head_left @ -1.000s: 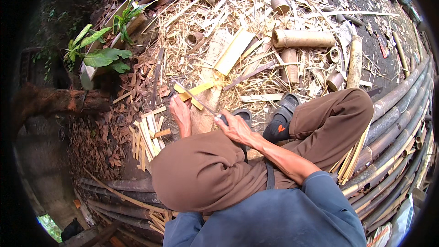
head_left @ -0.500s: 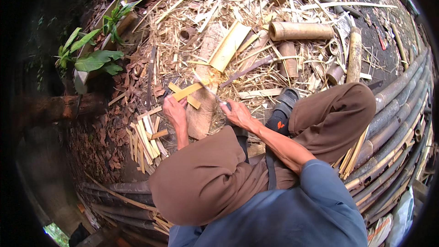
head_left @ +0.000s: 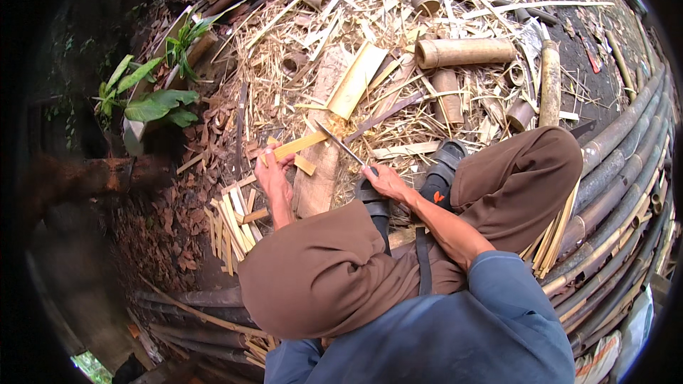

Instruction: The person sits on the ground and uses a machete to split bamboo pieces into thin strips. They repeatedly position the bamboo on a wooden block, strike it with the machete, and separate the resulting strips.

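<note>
My left hand point(head_left: 274, 174) is closed on the near end of a flat yellow bamboo strip point(head_left: 299, 145), which slants up to the right over a worn wooden board point(head_left: 318, 183). In my right hand point(head_left: 386, 182) is the dark handle of a knife point(head_left: 343, 143); its long blade points up and left, with the tip close to the strip's far end. A short bamboo piece point(head_left: 304, 165) lies on the board under the strip. Beyond it, a wide split bamboo piece point(head_left: 358, 80) rests on the board's far part.
Cut bamboo slats point(head_left: 235, 222) lie piled beside my left knee. Shavings and bamboo tubes point(head_left: 466, 52) cover the ground ahead. Long bamboo poles point(head_left: 605, 171) are stacked at the right. A leafy plant point(head_left: 160, 104) grows at the left, above dry leaves.
The knife blade has swung from lying across the strip to just right of its far end. My right hand has shifted slightly right and down; the left still grips the strip.
</note>
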The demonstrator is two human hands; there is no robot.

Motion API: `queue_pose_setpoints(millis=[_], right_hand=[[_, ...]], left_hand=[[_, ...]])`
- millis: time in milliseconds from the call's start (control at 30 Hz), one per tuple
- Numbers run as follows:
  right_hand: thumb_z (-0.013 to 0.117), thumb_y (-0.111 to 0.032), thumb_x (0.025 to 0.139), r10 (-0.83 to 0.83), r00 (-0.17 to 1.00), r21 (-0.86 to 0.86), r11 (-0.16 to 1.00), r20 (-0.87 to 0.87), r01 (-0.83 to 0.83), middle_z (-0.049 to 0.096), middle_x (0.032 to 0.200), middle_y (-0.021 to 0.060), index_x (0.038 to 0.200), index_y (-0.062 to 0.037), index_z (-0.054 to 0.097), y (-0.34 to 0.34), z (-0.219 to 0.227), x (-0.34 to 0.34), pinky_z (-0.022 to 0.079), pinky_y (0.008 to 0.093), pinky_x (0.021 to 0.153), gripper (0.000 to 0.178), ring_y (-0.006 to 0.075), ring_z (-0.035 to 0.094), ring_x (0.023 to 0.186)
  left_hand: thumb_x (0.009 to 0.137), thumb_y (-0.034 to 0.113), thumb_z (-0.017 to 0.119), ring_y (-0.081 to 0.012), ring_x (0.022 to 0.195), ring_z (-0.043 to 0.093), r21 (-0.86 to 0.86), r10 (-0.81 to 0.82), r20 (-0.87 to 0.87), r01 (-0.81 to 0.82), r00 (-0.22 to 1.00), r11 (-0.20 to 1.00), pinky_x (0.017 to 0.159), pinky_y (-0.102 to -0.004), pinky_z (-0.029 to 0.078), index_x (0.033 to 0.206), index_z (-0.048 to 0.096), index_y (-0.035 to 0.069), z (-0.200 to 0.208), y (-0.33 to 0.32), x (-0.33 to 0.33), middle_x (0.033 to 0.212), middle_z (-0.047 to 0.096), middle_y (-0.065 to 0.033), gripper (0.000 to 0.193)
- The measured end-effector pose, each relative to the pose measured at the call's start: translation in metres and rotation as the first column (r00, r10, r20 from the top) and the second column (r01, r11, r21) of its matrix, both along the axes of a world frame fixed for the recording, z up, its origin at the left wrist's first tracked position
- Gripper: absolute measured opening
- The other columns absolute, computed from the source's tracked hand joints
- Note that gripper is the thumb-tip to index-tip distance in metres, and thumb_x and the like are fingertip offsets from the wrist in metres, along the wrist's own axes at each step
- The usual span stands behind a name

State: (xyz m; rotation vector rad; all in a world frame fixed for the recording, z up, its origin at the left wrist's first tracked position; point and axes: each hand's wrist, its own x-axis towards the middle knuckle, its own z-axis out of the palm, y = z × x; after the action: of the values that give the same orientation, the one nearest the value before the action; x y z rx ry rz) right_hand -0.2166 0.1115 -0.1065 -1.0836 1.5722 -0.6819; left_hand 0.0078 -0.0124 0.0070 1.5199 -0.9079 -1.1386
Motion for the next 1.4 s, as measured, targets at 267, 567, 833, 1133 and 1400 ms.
queue_pose_setpoints(millis=[267,567,833,1133,1400], right_hand=[[0.047,-0.052,0.095,-0.045,0.999,0.064,0.997,-0.03,0.047,0.065,0.081,0.0284,0.107,0.0015,0.061,0.003,0.026,0.01,0.048,0.049,0.072,0.056,0.0436,0.065,0.079],[0.05,-0.049,0.095,0.186,0.975,-0.099,0.975,-0.125,-0.199,0.063,0.077,0.0309,0.107,-0.0051,0.056,0.009,0.09,0.025,0.049,0.0556,0.072,0.046,0.051,0.063,0.081],[0.051,-0.046,0.095,0.132,0.978,-0.084,0.986,-0.161,-0.147,0.062,0.077,0.0315,0.106,-0.0028,0.056,0.011,0.046,0.02,0.048,0.0547,0.072,0.045,0.0496,0.062,0.083],[0.047,-0.051,0.096,0.173,0.957,-0.01,0.984,-0.231,-0.181,0.064,0.085,0.033,0.102,-0.0023,0.053,0.028,0.042,0.013,0.049,0.0556,0.074,0.049,0.0513,0.062,0.088],[0.05,-0.05,0.094,0.095,0.947,0.019,0.995,-0.307,-0.094,0.064,0.098,0.0308,0.107,-0.003,0.06,0.012,0.022,-0.004,0.047,0.0525,0.082,0.05,0.048,0.061,0.097]], left_hand=[[0.097,0.021,0.054,-0.0137,0.072,0.063,0.023,0.049,-0.111,-0.046,0.993,0.999,0.058,-0.022,0.045,0.116,0.05,0.002,-0.01,0.004,0.021,0.1,0.067,-0.0116,0.027],[0.092,-0.001,0.039,-0.0305,0.095,0.065,0.144,-0.125,0.054,0.116,0.991,0.983,0.083,-0.0354,0.06,0.134,0.031,-0.007,0.004,0.019,0.022,0.118,0.049,-0.0258,0.043],[0.092,-0.003,0.038,-0.0329,0.096,0.066,0.126,-0.121,0.139,0.104,0.983,0.987,0.081,-0.0353,0.061,0.13,0.034,-0.01,0.002,0.02,0.015,0.115,0.052,-0.0286,0.039],[0.091,-0.002,0.039,-0.0331,0.096,0.066,0.08,-0.131,0.201,0.117,0.971,0.99,0.082,-0.0366,0.061,0.128,0.038,-0.011,0.011,0.028,-0.006,0.114,0.052,-0.0282,0.038],[0.091,-0.003,0.04,-0.0286,0.1,0.062,0.106,-0.085,0.005,0.084,0.996,0.991,0.084,-0.0374,0.059,0.131,0.034,-0.007,0.0,0.044,0.0,0.116,0.052,-0.0233,0.04]])
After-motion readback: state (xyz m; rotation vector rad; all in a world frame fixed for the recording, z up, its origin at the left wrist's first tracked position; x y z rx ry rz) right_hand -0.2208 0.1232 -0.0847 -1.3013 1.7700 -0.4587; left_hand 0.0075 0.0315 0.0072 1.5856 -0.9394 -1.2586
